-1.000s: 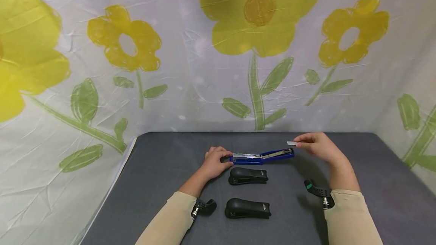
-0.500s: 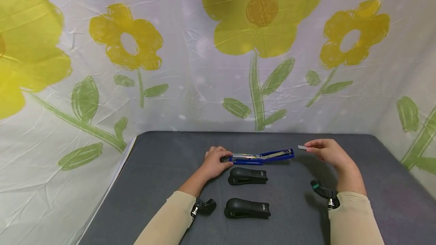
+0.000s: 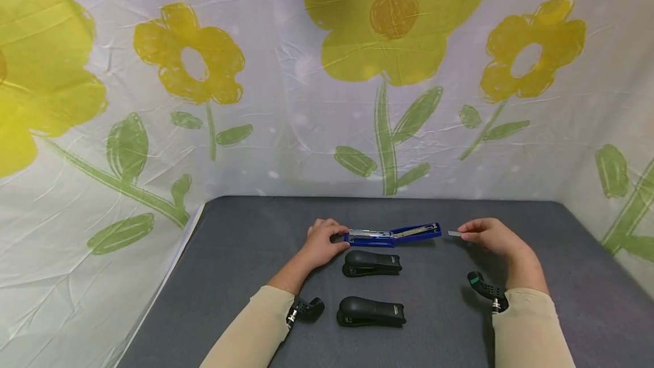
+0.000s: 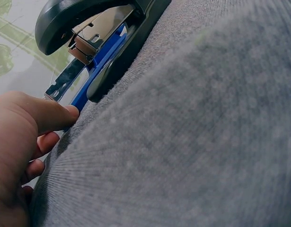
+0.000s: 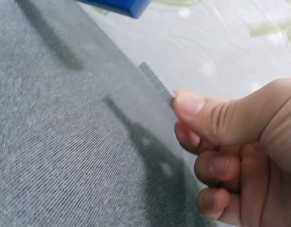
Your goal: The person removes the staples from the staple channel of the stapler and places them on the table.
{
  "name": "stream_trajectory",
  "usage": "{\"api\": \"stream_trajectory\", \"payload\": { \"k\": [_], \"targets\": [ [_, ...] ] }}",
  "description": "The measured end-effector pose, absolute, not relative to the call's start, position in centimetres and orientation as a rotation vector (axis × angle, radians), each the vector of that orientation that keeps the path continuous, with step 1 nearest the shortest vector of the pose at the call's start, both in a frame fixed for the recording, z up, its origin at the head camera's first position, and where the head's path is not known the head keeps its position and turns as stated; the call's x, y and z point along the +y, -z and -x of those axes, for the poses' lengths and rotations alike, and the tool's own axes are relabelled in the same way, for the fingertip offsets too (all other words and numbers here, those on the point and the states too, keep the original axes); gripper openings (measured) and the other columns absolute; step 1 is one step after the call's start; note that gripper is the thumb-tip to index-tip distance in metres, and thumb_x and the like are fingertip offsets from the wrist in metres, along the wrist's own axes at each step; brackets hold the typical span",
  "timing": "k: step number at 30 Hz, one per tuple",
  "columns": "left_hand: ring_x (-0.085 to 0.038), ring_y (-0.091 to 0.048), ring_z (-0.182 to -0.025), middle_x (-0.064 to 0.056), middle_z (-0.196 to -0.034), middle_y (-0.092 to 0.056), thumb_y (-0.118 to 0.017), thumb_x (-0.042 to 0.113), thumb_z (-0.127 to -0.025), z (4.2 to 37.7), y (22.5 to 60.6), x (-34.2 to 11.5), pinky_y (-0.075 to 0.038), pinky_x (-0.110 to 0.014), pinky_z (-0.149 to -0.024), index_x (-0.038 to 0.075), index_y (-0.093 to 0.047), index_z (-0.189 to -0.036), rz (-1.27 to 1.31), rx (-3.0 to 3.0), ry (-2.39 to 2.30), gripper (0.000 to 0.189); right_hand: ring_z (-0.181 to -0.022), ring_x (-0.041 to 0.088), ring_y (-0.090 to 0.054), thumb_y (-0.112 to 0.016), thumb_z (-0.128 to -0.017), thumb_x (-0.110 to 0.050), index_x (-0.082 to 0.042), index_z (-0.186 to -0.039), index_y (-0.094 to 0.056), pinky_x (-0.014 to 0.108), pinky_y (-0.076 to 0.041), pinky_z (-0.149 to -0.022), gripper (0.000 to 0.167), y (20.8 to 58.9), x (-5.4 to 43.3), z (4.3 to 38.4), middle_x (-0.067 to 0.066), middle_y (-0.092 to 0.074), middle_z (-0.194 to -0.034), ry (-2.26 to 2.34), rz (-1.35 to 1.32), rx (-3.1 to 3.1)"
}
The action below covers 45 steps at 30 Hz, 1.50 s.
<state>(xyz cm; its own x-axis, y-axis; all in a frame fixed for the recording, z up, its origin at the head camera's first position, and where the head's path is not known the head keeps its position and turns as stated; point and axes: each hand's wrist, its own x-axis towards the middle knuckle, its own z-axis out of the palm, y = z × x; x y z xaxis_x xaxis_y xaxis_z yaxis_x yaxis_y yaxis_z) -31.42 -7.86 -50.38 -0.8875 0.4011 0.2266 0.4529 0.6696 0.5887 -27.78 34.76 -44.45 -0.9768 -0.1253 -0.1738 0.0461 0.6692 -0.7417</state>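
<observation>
A blue stapler (image 3: pixel 370 241) lies folded wide open on the table, its metal staple channel facing up and its top arm tilted off to the right. My left hand (image 3: pixel 323 242) grips its left end between thumb and fingers; in the left wrist view the thumb (image 4: pixel 60 116) presses the blue base. My right hand (image 3: pixel 494 235) pinches a short strip of staples (image 3: pixel 454 233) just right of the stapler's raised arm, apart from it. In the right wrist view the grey strip (image 5: pixel 156 81) sticks out from the thumb tip above its own shadow.
Two black staplers, a nearer one (image 3: pixel 371 312) and a farther one (image 3: pixel 372 263), lie in front of the blue one. The dark grey cloth-covered table (image 3: pixel 219 277) ends at a flower-printed curtain (image 3: pixel 286 101).
My right hand has moved right and then down toward the table with the strip of staples. The left hand and the blue stapler have stayed in place.
</observation>
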Motion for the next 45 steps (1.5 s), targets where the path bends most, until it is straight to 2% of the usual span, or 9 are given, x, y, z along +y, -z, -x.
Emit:
{"api": "stream_trajectory", "payload": {
  "k": [5, 15, 21, 26, 35, 37, 39, 41, 45],
  "targets": [
    [-0.026, -0.048, -0.112, -0.001, -0.111, -0.064, -0.079, 0.023, -0.093, 31.4, 50.5, -7.9, -0.033, -0.048, -0.095, 0.014, -0.075, -0.122, 0.723, -2.803, 1.009, 0.031, -0.077, 0.022, -0.047, -0.066, -0.101, -0.012, 0.008, -0.115, -0.069, 0.037, -0.041, -0.065, 0.025, 45.0, 34.8, 27.9, 0.004, -0.062, -0.092, 1.133, 0.085, 2.675],
    [-0.026, -0.048, -0.114, -0.002, -0.113, -0.064, -0.078, 0.023, -0.094, 31.2, 50.2, -7.9, -0.032, -0.049, -0.096, 0.013, -0.075, -0.123, 0.719, -2.808, 1.021, 0.031, -0.091, 0.026, -0.053, -0.07, -0.096, -0.009, 0.006, -0.108, -0.072, 0.038, -0.041, -0.078, 0.019, 45.0, 34.9, 28.0, 0.013, -0.069, -0.104, 1.04, 0.108, 2.714],
    [-0.027, -0.048, -0.114, -0.002, -0.112, -0.064, -0.078, 0.023, -0.093, 31.2, 50.0, -7.8, -0.033, -0.049, -0.095, 0.013, -0.075, -0.122, 0.723, -2.799, 1.005, 0.031, -0.086, 0.024, -0.051, -0.069, -0.098, -0.011, 0.009, -0.115, -0.068, 0.038, -0.043, -0.071, 0.027, 45.0, 35.0, 28.2, 0.009, -0.066, -0.099, 1.075, 0.086, 2.699],
    [-0.026, -0.048, -0.114, -0.002, -0.113, -0.064, -0.078, 0.023, -0.093, 31.3, 50.1, -7.8, -0.032, -0.049, -0.096, 0.013, -0.075, -0.122, 0.717, -2.805, 1.002, 0.031, -0.091, 0.027, -0.054, -0.063, -0.103, -0.017, 0.008, -0.127, -0.061, 0.038, -0.047, -0.072, 0.035, 44.5, 34.6, 28.1, 0.016, -0.064, -0.11, 1.13, 0.048, 2.72],
    [-0.026, -0.048, -0.113, -0.001, -0.112, -0.064, -0.078, 0.023, -0.093, 31.3, 50.2, -7.8, -0.033, -0.048, -0.095, 0.014, -0.075, -0.122, 0.713, -2.798, 1.005, 0.03, -0.072, 0.022, -0.048, -0.054, -0.109, -0.028, 0.006, -0.138, -0.054, 0.039, -0.045, -0.068, 0.045, 41.9, 32.5, 27.6, 0.02, -0.059, -0.109, 1.299, 0.062, 2.802],
    [-0.025, -0.048, -0.112, -0.001, -0.111, -0.064, -0.078, 0.022, -0.093, 31.3, 50.3, -7.8, -0.033, -0.048, -0.094, 0.013, -0.075, -0.121, 0.714, -2.792, 1.008, 0.03, -0.074, 0.024, -0.049, -0.054, -0.109, -0.03, 0.005, -0.138, -0.055, 0.039, -0.045, -0.07, 0.046, 41.3, 32.0, 27.6, 0.022, -0.059, -0.109, 1.293, 0.09, 2.84],
    [-0.025, -0.048, -0.112, -0.001, -0.111, -0.064, -0.078, 0.022, -0.093, 31.3, 50.4, -7.8, -0.033, -0.048, -0.094, 0.014, -0.075, -0.121, 0.713, -2.792, 1.008, 0.03, -0.085, 0.028, -0.054, -0.053, -0.109, -0.032, 0.006, -0.138, -0.056, 0.039, -0.046, -0.073, 0.047, 40.8, 31.5, 27.6, 0.024, -0.061, -0.113, 1.276, 0.135, 2.881],
    [-0.025, -0.048, -0.113, -0.001, -0.112, -0.064, -0.078, 0.023, -0.093, 31.4, 50.4, -7.8, -0.033, -0.048, -0.095, 0.014, -0.075, -0.121, 0.713, -2.795, 1.01, 0.03, -0.096, 0.031, -0.057, -0.053, -0.109, -0.033, 0.005, -0.138, -0.057, 0.039, -0.048, -0.076, 0.048, 40.4, 31.0, 27.6, 0.025, -0.062, -0.124, 1.271, 0.175, 2.908],
    [-0.026, -0.048, -0.113, -0.001, -0.113, -0.064, -0.078, 0.023, -0.094, 31.4, 50.5, -7.8, -0.033, -0.049, -0.095, 0.014, -0.075, -0.122, 0.719, -2.798, 1.004, 0.03, -0.101, 0.031, -0.059, -0.055, -0.108, -0.033, 0.003, -0.138, -0.058, 0.044, -0.05, -0.08, 0.047, 40.0, 29.5, 27.8, 0.025, -0.062, -0.129, 1.324, 0.237, 2.909]
  ]
}}
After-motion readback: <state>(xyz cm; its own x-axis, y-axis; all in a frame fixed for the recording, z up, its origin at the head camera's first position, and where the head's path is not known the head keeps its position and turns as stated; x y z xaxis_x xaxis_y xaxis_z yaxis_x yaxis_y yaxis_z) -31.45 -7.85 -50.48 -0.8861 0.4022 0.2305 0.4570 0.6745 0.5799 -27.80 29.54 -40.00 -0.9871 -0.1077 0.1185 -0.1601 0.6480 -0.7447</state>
